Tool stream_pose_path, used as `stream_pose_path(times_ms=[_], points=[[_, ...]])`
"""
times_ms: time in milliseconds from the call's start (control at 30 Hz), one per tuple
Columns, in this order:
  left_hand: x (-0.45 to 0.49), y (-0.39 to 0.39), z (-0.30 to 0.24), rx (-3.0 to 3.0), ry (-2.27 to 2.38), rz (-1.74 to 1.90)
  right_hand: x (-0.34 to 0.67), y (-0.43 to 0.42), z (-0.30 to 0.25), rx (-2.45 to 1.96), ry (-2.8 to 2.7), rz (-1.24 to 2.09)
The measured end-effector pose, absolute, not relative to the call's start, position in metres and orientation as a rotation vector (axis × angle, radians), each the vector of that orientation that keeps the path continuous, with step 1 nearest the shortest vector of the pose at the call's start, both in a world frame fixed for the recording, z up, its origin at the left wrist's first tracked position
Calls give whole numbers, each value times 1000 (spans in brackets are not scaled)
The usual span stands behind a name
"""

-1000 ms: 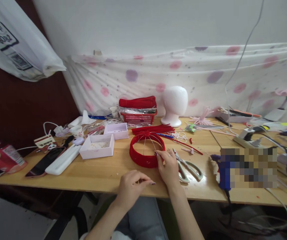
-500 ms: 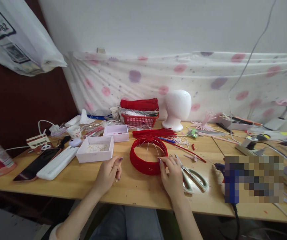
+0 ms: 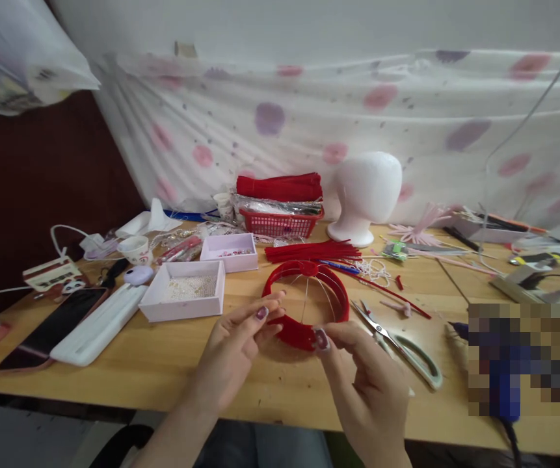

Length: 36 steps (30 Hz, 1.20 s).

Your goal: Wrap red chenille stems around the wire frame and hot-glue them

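A red ring-shaped frame (image 3: 338, 296) with thin wire spokes lies on the wooden table (image 3: 162, 370). My left hand (image 3: 233, 354) is raised just in front of its near left rim, thumb and fingertips drawn close in a loose pinch; whatever is between them is too small to see. My right hand (image 3: 370, 383) is at the near right rim, thumb pressed to a curled forefinger, and what it pinches cannot be made out. The two hands' fingertips are a short gap apart over the ring's front edge.
Scissors (image 3: 409, 354) lie right of the ring. Left are a white box of small beads (image 3: 185, 298), a second box (image 3: 231, 251), a phone (image 3: 50, 328) and a white case (image 3: 97, 331). Behind are red stems (image 3: 311, 251), a red basket (image 3: 280, 224) and a foam head (image 3: 365, 195).
My left hand went from the table's front edge to beside the bead box, then to the ring. My right hand lifted off the ring's right rim. The view has moved closer.
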State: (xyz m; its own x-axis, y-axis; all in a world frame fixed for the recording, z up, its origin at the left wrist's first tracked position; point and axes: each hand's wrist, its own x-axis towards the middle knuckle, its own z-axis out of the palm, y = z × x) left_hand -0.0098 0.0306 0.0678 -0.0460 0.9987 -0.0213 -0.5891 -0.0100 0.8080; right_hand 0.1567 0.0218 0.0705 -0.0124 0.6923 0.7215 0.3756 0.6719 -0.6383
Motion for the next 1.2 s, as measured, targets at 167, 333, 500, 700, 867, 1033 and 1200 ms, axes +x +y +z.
stream_pose_path(times_ms=[167,333,500,700,867,1033,1200], points=[[-10,22,65,940,857,1471,143,26,82,-871,-1699,561],[-10,13,66,1104,940,1402,139,34,80,-825,-1758,615],[-10,11,68,1158,998,1405,141,36,76,-856,-1784,717],[-11,16,61,1066,842,1349,141,38,73,-844,-1734,830],[-11,19,55,994,724,1315,143,38,69,-884,-1730,848],[-9,18,59,1135,860,1364,146,36,70,-890,-1768,839],[-7,14,63,1207,866,1370,147,34,70,-865,-1692,896]])
